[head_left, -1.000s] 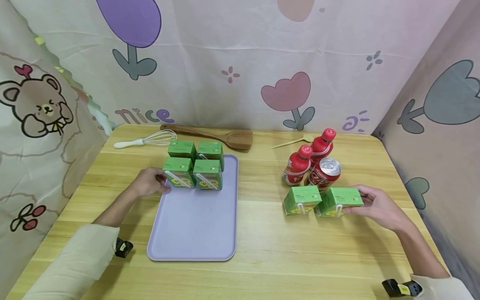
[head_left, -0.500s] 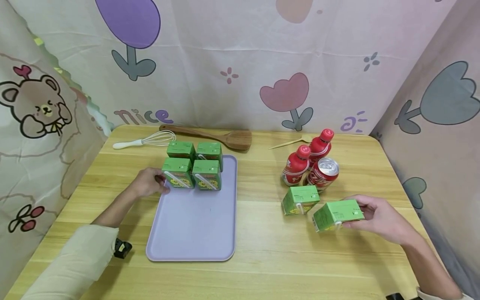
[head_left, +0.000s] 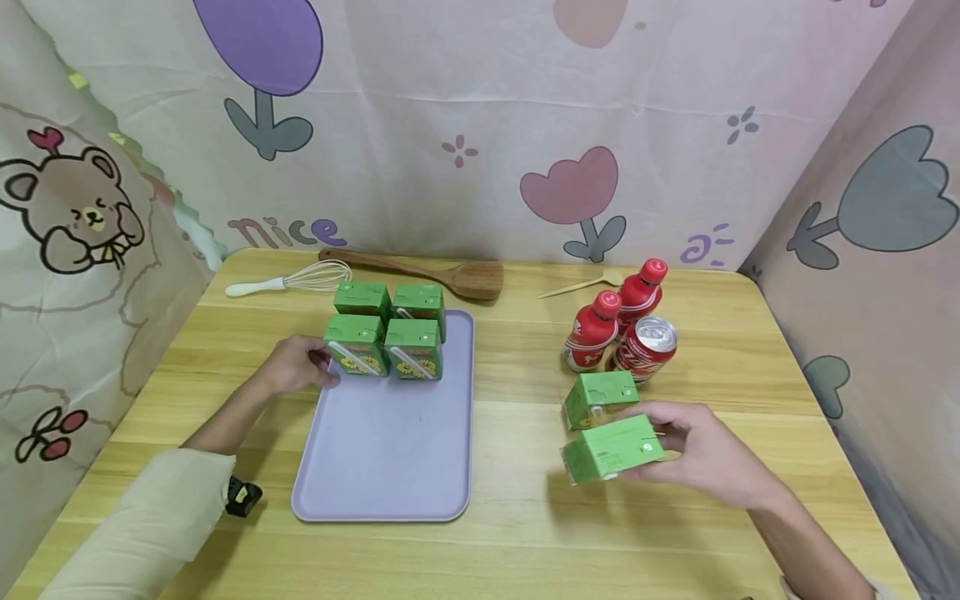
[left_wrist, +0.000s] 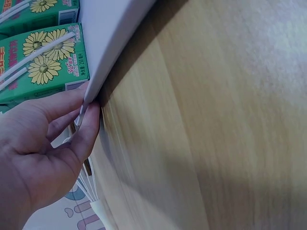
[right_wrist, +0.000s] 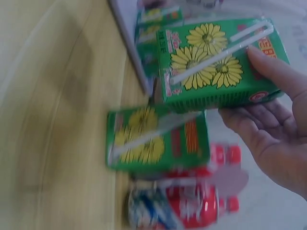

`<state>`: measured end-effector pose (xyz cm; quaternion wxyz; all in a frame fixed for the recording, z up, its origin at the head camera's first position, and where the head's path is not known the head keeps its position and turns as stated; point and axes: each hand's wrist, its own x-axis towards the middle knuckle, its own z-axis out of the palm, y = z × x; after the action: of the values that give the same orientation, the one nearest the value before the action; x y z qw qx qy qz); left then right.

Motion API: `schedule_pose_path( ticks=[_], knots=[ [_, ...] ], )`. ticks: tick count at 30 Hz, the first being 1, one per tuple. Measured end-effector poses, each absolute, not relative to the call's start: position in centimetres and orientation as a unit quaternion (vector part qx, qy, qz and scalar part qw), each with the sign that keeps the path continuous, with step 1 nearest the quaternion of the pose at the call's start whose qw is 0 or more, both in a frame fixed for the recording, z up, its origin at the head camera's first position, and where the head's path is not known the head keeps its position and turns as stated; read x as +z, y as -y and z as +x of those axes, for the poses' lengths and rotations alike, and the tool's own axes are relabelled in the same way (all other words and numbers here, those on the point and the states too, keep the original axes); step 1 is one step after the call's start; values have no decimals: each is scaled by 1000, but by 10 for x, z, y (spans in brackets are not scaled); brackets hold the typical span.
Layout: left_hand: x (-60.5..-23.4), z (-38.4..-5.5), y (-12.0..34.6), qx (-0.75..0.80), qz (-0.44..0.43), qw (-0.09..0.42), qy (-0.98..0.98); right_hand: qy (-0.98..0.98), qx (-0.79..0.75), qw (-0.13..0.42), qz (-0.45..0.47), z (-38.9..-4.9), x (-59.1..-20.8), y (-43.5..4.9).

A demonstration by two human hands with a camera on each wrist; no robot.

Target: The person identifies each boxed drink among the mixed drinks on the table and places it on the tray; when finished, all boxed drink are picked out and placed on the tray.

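My right hand (head_left: 701, 446) grips a green drink carton (head_left: 613, 450) with a straw on its side, lifted above the table. In the right wrist view the thumb lies across the front of that carton (right_wrist: 218, 62). A second green carton (head_left: 600, 396) stands on the table just behind it. My left hand (head_left: 298, 365) pinches the left rim of the lilac tray (head_left: 382, 467); the left wrist view shows thumb and fingers on either side of the tray edge (left_wrist: 103, 52). Several green cartons (head_left: 415, 350) stand in two rows at the tray's far end.
Two red bottles (head_left: 592, 333) and a red soda can (head_left: 645, 348) stand behind the second carton. Along the back lie a whisk (head_left: 300, 279), a wooden spatula (head_left: 472, 279) and a small yellow spoon-like utensil (head_left: 585, 285). A printed curtain (head_left: 420, 108) hangs behind the table.
My right hand has lifted the carton from beside the second one and carried it left and nearer, partly in front of that carton. The left hand has stayed on the tray rim.
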<state>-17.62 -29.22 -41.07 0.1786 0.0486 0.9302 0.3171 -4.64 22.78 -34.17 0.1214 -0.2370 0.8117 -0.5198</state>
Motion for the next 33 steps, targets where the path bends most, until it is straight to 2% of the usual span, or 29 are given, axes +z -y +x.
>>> schedule_pose_path(
  ticks=[11,21,33],
  knots=[
    [-409,-174,291,314,58,170,-932,-795,-559,139,-189,-57,-341,-167],
    [-408,-174,291,311,53,171,-934,-776,-591,119,-185,-80,-355,-116],
    [-408,-172,290,316,54,172,-931,-760,-604,136,-200,-100,-379,-58]
  ],
)
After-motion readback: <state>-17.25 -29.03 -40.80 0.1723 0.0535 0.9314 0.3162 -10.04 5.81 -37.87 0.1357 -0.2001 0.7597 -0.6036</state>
